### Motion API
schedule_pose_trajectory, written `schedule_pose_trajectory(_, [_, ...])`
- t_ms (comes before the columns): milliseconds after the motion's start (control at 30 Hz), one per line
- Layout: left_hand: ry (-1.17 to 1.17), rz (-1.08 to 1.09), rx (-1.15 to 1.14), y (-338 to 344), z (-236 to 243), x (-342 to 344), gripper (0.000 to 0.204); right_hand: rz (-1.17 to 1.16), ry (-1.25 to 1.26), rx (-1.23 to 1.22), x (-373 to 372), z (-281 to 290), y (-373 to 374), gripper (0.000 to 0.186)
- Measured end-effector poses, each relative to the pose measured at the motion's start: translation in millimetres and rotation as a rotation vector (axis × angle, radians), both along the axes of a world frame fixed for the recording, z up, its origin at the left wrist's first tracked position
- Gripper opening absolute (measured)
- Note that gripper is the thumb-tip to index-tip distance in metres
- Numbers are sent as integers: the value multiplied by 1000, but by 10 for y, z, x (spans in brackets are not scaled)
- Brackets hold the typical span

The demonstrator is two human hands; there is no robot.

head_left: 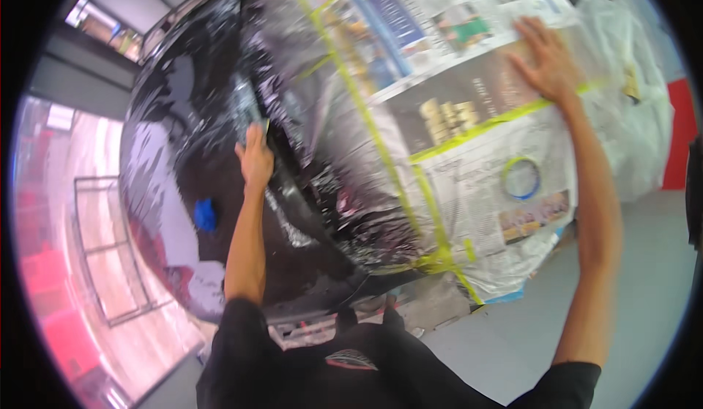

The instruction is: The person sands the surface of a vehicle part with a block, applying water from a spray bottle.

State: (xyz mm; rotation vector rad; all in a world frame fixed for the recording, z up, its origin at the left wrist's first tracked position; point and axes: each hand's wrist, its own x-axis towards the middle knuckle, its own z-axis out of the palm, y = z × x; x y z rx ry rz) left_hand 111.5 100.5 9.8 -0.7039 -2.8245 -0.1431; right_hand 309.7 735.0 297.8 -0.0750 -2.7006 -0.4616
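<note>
My left hand [256, 158] is closed near a streaked, shiny patch on a large curved black panel [220, 182], which looks like part of a vehicle body. Something small with a yellowish edge shows at its fingertips, too blurred to name. My right hand [545, 65] rests with fingers spread on newspaper sheets [505, 134] that cover the other side. Yellow-green masking tape [373, 120] runs along the sheets' edges. Crinkled, dark-spotted masking film [340, 145] lies between the newspaper and the black panel. A tape roll [521, 177], yellow-green and blue, lies on the newspaper below my right hand.
On the black panel sits a small crumpled blue piece [206, 215]. Translucent plastic sheeting [622, 57] drapes past the newspaper at the right. Beyond the panel, on the left, a metal frame [110, 248] stands on the light floor. Grey floor [542, 314] shows at lower right.
</note>
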Motion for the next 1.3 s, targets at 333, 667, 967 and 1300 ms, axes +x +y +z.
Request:
schedule_pose_trajectory(333, [-224, -59, 237, 535, 145, 1187, 48, -48, -46, 56, 350, -144, 210, 72])
schedule_pose_trajectory(667, [-211, 51, 161, 310, -515, -220, 47, 59, 335, 154, 438, -127, -15, 46])
schedule_pose_trajectory(967, [-112, 65, 114, -434, -432, 394, 47, -919, 378, -375, 1046, 856, 693, 60])
schedule_pose_trajectory(1300, [-431, 100, 341, 92, -109, 720, 44, -954, 1345, -22, 2903, 2198, 2376, 88])
